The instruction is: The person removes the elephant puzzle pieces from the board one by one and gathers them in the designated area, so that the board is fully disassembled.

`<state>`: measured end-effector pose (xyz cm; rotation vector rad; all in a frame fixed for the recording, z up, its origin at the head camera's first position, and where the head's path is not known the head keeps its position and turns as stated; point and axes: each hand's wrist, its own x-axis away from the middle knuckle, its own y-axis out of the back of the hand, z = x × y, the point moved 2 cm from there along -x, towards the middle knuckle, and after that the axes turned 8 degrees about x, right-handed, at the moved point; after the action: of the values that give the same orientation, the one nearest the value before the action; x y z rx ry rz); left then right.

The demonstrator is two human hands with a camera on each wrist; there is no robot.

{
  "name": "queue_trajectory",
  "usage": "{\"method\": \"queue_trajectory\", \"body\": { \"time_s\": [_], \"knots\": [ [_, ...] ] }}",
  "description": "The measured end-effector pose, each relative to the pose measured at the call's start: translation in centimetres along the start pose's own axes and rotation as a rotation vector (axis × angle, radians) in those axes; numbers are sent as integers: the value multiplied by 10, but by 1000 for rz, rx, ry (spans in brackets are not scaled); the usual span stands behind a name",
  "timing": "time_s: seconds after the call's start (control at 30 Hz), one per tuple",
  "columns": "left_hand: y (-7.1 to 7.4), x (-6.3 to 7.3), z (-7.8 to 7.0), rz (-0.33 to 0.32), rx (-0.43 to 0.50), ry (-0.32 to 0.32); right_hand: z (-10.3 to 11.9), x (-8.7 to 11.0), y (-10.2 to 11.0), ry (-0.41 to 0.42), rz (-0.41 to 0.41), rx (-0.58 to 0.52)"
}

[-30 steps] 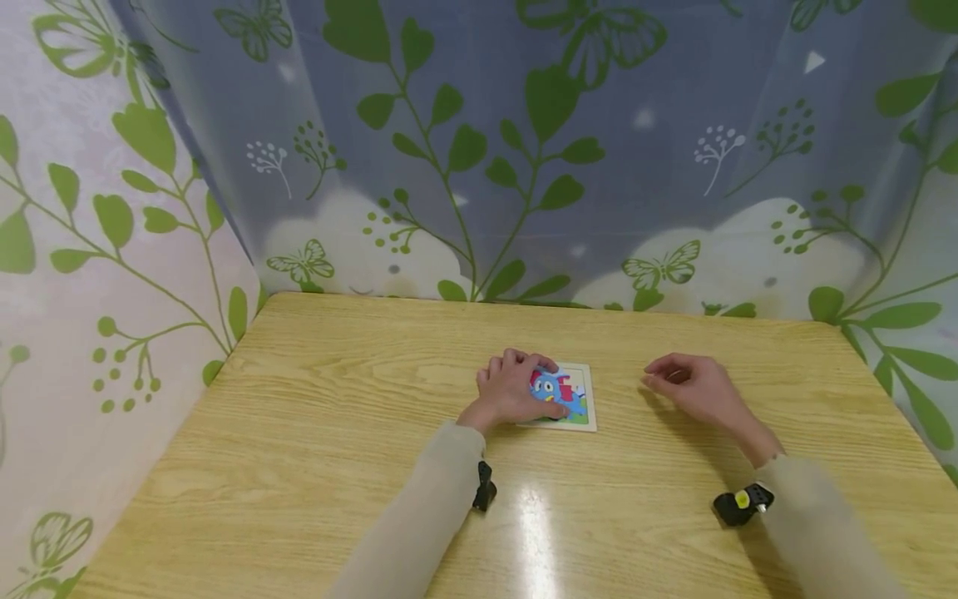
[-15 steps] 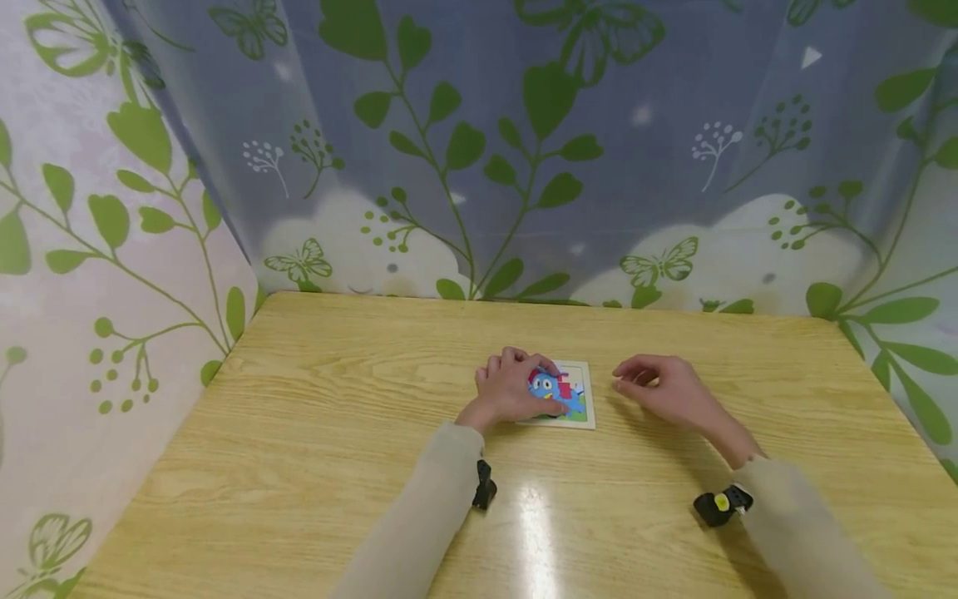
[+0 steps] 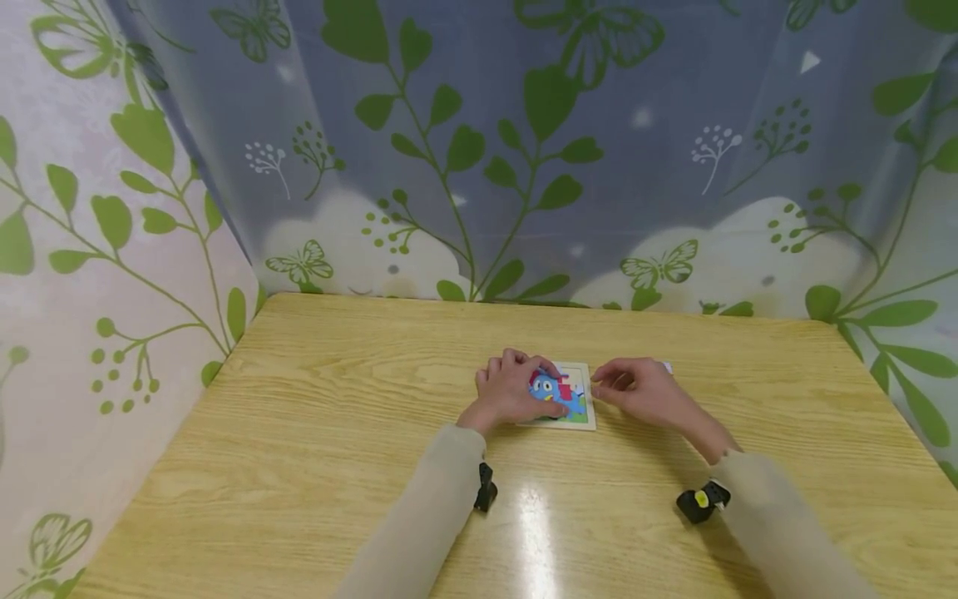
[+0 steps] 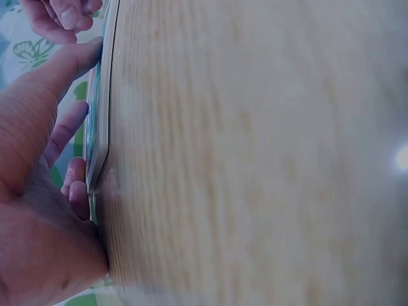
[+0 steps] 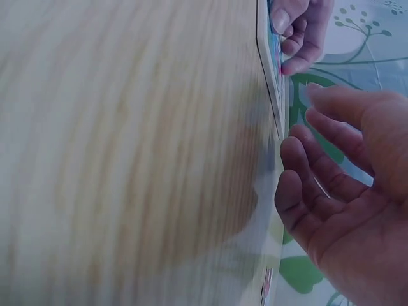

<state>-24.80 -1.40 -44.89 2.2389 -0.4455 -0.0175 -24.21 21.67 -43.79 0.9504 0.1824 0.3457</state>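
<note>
On wooden table (image 3: 599, 482) before leaf-print curtain (image 3: 490, 208), resting spread left hand (image 3: 515, 391) on picture (image 3: 566, 393) in pale frame (image 3: 590, 418). Curving right hand (image 3: 647, 393) loosely beside frame.

Soft, fairly even light fills the head view, with 1 white streak of glare (image 3: 537, 541) on the tabletop (image 3: 299, 466) and a faint shadow below the right hand (image 3: 647, 393). The 2 wrist views look cooler and hazier, the grain (image 4: 210, 159) blurred; in the left one, 1 bright spot (image 4: 403, 158) glares at the right edge.
</note>
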Motion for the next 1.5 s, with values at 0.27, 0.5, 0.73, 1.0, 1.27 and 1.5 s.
{"method": "queue_trajectory", "body": {
  "time_s": [0.27,0.5,0.73,1.0,1.27,1.5],
  "knots": [
    [-1,-1,0,-3,-2,-6,0,-7,-4,34,35,28],
    [-2,-2,2,-8,-10,-10,0,-12,-6,33,87,31],
    [-1,-2,1,-7,-8,-7,2,-15,-6,50,107,36],
    [-2,-2,1,-9,-10,-1,5,-15,-7,46,105,35],
    [-2,-1,1,-8,-10,3,6,-16,-9,24,101,31],
    [-2,-1,0,-10,-20,11,6,-17,-9,16,106,17]
  ]
}}
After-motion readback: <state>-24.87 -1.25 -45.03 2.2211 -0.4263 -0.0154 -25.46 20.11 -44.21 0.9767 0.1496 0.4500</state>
